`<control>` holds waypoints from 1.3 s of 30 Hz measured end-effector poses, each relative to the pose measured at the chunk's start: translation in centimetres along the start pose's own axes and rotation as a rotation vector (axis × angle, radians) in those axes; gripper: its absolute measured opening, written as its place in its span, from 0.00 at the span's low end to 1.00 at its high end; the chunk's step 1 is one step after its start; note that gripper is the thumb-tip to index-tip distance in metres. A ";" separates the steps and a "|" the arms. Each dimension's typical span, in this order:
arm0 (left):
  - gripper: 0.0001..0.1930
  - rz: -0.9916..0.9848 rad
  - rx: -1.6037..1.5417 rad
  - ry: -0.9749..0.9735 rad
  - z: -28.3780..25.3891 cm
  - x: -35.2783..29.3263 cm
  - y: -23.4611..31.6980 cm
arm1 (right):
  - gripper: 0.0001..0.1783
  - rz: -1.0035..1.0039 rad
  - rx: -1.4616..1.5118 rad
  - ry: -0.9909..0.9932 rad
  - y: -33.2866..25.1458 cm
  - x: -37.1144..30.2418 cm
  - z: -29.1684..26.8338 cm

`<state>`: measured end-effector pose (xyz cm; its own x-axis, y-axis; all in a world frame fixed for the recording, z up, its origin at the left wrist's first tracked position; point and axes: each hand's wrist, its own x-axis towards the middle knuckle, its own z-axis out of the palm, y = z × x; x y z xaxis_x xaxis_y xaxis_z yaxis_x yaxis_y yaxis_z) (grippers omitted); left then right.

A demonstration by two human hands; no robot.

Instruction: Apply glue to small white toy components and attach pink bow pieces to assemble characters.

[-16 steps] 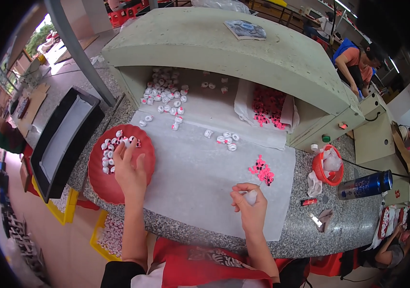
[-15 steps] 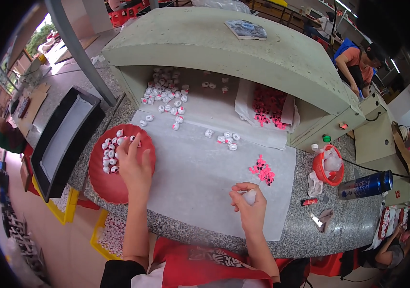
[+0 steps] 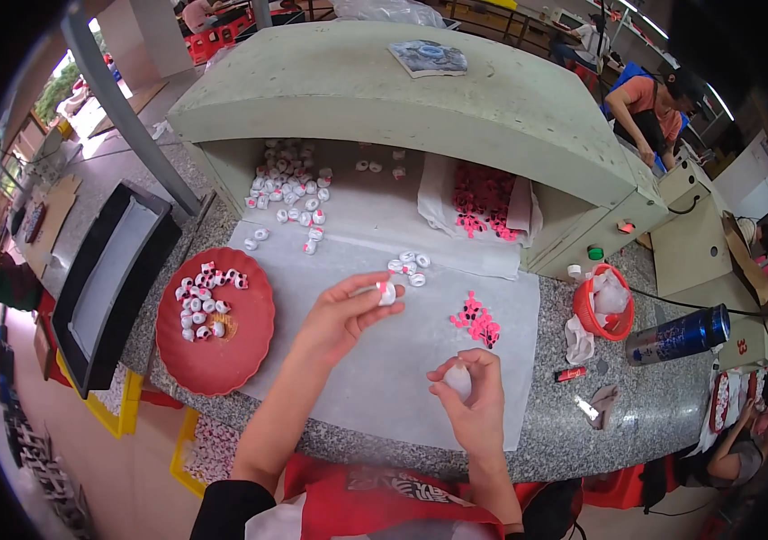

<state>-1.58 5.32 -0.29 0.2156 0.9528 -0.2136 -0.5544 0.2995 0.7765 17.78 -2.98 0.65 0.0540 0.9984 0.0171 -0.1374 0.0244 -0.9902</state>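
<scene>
My left hand (image 3: 341, 313) is over the white sheet (image 3: 330, 270), pinching a small white figure piece (image 3: 386, 293) with a pink spot. Closer to me and further right, my right hand (image 3: 472, 396) curls around a whitish rounded thing (image 3: 458, 383), partly covered by the fingers; its kind is unclear. Beyond that hand lies a pile of small pink and black pieces (image 3: 476, 321). Several white pieces (image 3: 409, 263) rest on the sheet just past my left hand. A scalloped red dish (image 3: 231, 355) at the left holds more white pieces, some with dark and pink marks.
A pale green metal hood (image 3: 402, 108) arches over the back, sheltering white pieces (image 3: 289, 184) and a cloth-lined tray of pink pieces (image 3: 483, 198). A black tray (image 3: 100, 346) stands left. At right are a red basket (image 3: 588, 319), a blue bottle (image 3: 672, 340) and a co-worker (image 3: 645, 112).
My left hand has left the red dish and moved right over the sheet, now with a white piece between its fingertips. My right hand keeps hold of the whitish thing. The view has shifted slightly.
</scene>
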 end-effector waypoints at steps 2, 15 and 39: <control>0.20 -0.047 -0.274 -0.104 1.4 -3.0 -0.4 | 0.15 -0.047 0.058 -0.020 -1.1 0.1 0.4; 0.20 0.105 0.112 -0.060 4.2 -6.8 -2.5 | 0.15 -0.595 -0.396 0.074 -3.9 -2.1 -0.3; 0.17 0.315 0.263 -0.005 4.6 -7.2 -2.7 | 0.13 -0.620 -0.518 0.041 -3.7 -1.9 -0.1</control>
<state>2.12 -2.60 1.87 0.0720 0.9955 0.0609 -0.3697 -0.0300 0.9287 18.23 -5.01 4.24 0.0081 0.8082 0.5889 0.4045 0.5359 -0.7410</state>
